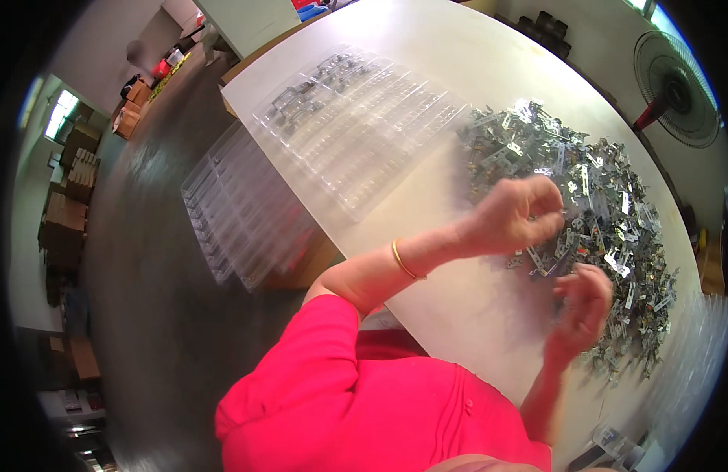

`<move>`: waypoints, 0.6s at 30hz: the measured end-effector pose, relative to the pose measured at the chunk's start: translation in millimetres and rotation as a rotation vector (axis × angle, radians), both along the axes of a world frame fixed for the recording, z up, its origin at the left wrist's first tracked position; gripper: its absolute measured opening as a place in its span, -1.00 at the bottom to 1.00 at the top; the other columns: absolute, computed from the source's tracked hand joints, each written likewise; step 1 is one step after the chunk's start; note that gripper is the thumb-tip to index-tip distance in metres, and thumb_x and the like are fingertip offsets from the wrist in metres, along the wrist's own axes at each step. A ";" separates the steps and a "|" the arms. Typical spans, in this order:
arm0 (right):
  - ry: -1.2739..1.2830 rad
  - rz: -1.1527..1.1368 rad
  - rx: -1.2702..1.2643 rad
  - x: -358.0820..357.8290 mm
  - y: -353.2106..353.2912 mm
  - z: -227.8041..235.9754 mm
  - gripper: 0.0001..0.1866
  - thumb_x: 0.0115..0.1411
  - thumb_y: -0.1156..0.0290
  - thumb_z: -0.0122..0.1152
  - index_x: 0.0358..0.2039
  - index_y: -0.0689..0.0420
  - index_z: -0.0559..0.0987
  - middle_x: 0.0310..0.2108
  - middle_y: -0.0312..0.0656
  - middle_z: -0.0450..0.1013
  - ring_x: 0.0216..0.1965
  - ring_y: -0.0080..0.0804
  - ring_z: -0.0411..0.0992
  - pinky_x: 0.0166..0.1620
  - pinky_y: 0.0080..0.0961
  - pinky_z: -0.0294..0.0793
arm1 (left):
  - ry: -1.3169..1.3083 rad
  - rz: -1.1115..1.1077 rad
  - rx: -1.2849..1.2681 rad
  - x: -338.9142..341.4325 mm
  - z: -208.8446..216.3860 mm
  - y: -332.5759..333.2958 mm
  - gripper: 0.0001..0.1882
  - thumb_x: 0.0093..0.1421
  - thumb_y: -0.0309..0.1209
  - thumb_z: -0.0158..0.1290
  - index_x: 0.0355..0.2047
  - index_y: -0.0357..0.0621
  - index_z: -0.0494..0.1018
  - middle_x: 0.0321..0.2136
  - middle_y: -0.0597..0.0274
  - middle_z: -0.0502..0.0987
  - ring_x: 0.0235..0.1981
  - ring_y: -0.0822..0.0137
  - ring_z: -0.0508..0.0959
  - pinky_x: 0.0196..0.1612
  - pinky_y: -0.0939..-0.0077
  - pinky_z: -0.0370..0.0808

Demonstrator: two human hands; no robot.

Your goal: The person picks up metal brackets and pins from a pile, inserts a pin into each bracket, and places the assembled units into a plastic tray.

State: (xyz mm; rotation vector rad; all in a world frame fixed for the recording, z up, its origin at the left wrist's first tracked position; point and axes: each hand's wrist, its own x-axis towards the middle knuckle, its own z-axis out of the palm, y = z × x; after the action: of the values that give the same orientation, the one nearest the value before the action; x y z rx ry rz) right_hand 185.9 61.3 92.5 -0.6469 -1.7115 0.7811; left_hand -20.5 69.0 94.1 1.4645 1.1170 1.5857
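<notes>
A large heap of small silver stamped-metal brackets (584,197) covers the right side of the white oval desk (450,63). The left hand (515,216) hovers over the heap's near-left edge, its grip curled in, fingertips pinched together; motion blur hides whether a bracket sits between them. The right hand (582,303) hangs just below it, over the heap's lower margin, fingers loosely bent, and whether it holds anything cannot be told. A thin gold bangle (405,261) circles the left wrist. Toward the desk's far-left corner lies a clear moulded plastic tray (372,126), a few brackets in its far compartments. A stack of similar clear trays (238,212) stands beside the desk's left edge.
</notes>
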 end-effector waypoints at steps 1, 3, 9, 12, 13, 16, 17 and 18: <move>-0.011 0.127 -0.060 -8.3 -4.6 -7.4 -0.82 0.36 0.66 0.07 -0.06 0.23 0.52 -0.06 -0.07 0.45 -0.30 -0.50 0.49 -0.29 -0.61 0.55 | -0.011 0.029 0.004 -9.8 3.3 0.4 -0.85 0.25 -0.50 0.22 -0.22 -0.28 0.52 -0.35 0.29 0.63 -0.25 0.55 0.58 -0.12 0.57 0.55; -0.129 0.210 -0.153 -20.2 -13.8 -27.8 -0.82 0.29 0.72 0.12 -0.13 0.24 0.54 -0.12 -0.09 0.47 -0.32 -0.50 0.50 -0.34 -0.60 0.55 | 0.036 0.109 -0.014 -34.9 9.7 -1.7 -0.85 0.26 -0.49 0.22 -0.19 -0.28 0.54 -0.29 0.27 0.65 -0.20 0.54 0.60 -0.09 0.57 0.56; -0.315 0.366 -0.161 -40.1 -36.7 -61.7 -0.84 0.18 0.69 0.27 -0.24 0.20 0.57 -0.29 -0.09 0.54 -0.42 -0.31 0.53 -0.36 -0.49 0.53 | 0.349 0.575 -0.105 -153.1 8.4 -36.6 -0.88 0.28 -0.50 0.19 -0.21 -0.28 0.59 -0.34 0.25 0.66 -0.31 0.53 0.61 -0.22 0.62 0.59; -0.377 0.403 -0.004 -40.9 -32.7 -62.6 -0.84 0.14 0.65 0.33 -0.27 0.17 0.59 -0.32 -0.09 0.55 -0.39 -0.20 0.53 -0.35 -0.42 0.52 | 0.459 0.775 -0.215 -217.0 9.5 -63.1 -0.86 0.27 -0.49 0.20 -0.21 -0.30 0.59 -0.37 0.27 0.66 -0.36 0.54 0.61 -0.25 0.63 0.59; -0.377 0.405 -0.075 -40.9 -33.3 -61.7 -0.84 0.13 0.65 0.33 -0.27 0.18 0.59 -0.31 -0.10 0.55 -0.37 -0.20 0.54 -0.35 -0.41 0.52 | 0.508 0.865 -0.244 -242.4 3.9 -73.7 -0.83 0.26 -0.47 0.21 -0.20 -0.31 0.60 -0.37 0.26 0.67 -0.36 0.53 0.62 -0.24 0.62 0.59; -0.374 0.403 -0.152 -41.4 -31.4 -62.8 -0.84 0.12 0.64 0.33 -0.28 0.18 0.59 -0.31 -0.11 0.55 -0.35 -0.19 0.54 -0.35 -0.40 0.52 | 0.686 1.031 -0.384 -289.5 0.4 -94.3 -0.76 0.19 -0.35 0.24 -0.28 -0.31 0.63 -0.44 0.21 0.68 -0.40 0.47 0.64 -0.27 0.55 0.57; -0.370 0.408 -0.147 -41.8 -31.3 -62.7 -0.84 0.12 0.65 0.33 -0.28 0.18 0.59 -0.31 -0.11 0.55 -0.34 -0.18 0.54 -0.35 -0.40 0.52 | 0.738 1.066 -0.419 -302.1 -2.2 -99.9 -0.75 0.16 -0.32 0.25 -0.30 -0.29 0.64 -0.46 0.21 0.68 -0.41 0.46 0.64 -0.29 0.53 0.57; -0.370 0.407 -0.150 -42.5 -30.6 -63.7 -0.84 0.12 0.65 0.33 -0.28 0.18 0.59 -0.31 -0.11 0.55 -0.34 -0.18 0.54 -0.35 -0.40 0.52 | 0.739 1.063 -0.421 -313.2 -7.0 -102.3 -0.75 0.16 -0.32 0.25 -0.30 -0.29 0.64 -0.46 0.21 0.68 -0.41 0.46 0.64 -0.29 0.53 0.57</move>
State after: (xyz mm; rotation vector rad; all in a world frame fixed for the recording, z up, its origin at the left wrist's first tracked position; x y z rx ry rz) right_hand 143.4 30.7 28.8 -0.5756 -2.1771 1.1353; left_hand -333.8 -33.3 87.1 1.2093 2.7925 1.2140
